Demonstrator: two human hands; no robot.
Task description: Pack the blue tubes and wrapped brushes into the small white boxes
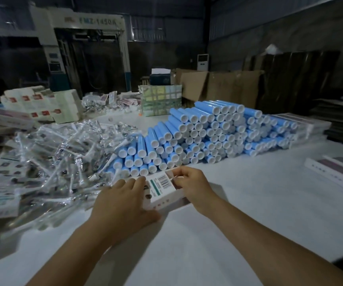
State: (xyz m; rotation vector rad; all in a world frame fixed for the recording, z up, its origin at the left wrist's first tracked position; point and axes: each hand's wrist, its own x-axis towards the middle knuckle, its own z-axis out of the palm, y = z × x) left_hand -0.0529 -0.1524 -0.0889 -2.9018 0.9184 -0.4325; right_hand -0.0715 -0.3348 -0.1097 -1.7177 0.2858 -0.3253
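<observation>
Two hands work on one small white box (162, 189) near the front of the bench (249, 203). The left hand (123, 201) lies over the left part of the box, its fingers curved around the edge and the thumb at the near side, so it holds the box steady. The right hand (193, 184) pinches the flap at the far end of the box between the thumb and the fingers. The side with the barcode label faces up. I cannot tell if something is already inside this box, because the opening is hidden behind the fingers.

Just behind the box, the blue tubes (207, 133) are stacked in a big pile, with the white caps toward the person. To the left of them, the wrapped brushes (63, 159) lie in a loose heap of clear plastic that reaches the left hand. Both piles look large, so I judge that most of the packing is still to do. More white boxes (40, 104) stand at the far left of the bench; whether these are filled or empty is not visible.
</observation>
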